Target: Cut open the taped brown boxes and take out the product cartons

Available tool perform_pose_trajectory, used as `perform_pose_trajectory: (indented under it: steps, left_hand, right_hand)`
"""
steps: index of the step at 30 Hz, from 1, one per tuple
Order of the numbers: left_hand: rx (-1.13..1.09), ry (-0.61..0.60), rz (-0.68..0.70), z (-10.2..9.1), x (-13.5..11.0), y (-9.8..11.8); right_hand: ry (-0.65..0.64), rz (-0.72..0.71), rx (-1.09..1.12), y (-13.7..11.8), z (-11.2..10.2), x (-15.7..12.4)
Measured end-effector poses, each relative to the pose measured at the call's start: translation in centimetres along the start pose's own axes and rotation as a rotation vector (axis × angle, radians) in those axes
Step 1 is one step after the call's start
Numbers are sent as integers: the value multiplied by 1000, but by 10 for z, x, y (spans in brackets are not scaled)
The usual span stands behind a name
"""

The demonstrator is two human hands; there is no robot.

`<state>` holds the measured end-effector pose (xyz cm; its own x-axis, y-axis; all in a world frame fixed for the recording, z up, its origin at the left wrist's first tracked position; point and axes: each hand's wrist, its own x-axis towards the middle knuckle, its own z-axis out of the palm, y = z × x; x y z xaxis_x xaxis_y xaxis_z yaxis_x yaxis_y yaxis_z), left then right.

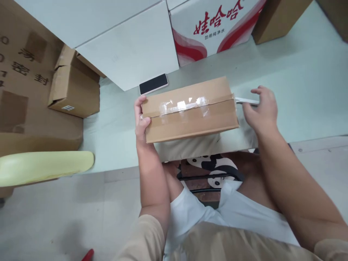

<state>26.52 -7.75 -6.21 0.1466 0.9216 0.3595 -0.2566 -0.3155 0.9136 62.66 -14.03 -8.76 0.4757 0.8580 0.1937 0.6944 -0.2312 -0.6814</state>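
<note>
A brown cardboard box (190,116) with clear tape along its top seam lies on the pale green table in front of me. My left hand (141,121) grips the box's left end, fingers wrapped round the edge. Just past the box's right end, my right hand (262,108) pinches a thin white flat object (246,102) that pokes out toward the box. I cannot make out what the white object is.
A phone (153,83) lies face up behind the box. Large white boxes (127,47), a red-and-white printed carton (214,25) and brown cartons (74,87) stand at the back and left. A yellow chair seat (43,167) juts in at the left.
</note>
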Motion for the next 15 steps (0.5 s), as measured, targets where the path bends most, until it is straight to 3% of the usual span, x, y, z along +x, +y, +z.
perform_pose_trajectory:
  steps: [3,5,12,15]
  left_hand:
    - [-27,-9,-3,5,-2,1]
    - [-51,-12,-4,6,-2,0]
    - [35,-42,7,0,3,-10]
    - [110,-28,20,1,2,-11]
  right_hand:
    - [-203,4,-297,15,3,4]
    - [-215,19,-391,19,8,7]
    - [-85,154,-209,24,20,28]
    - [191,37,-9,22,14,41]
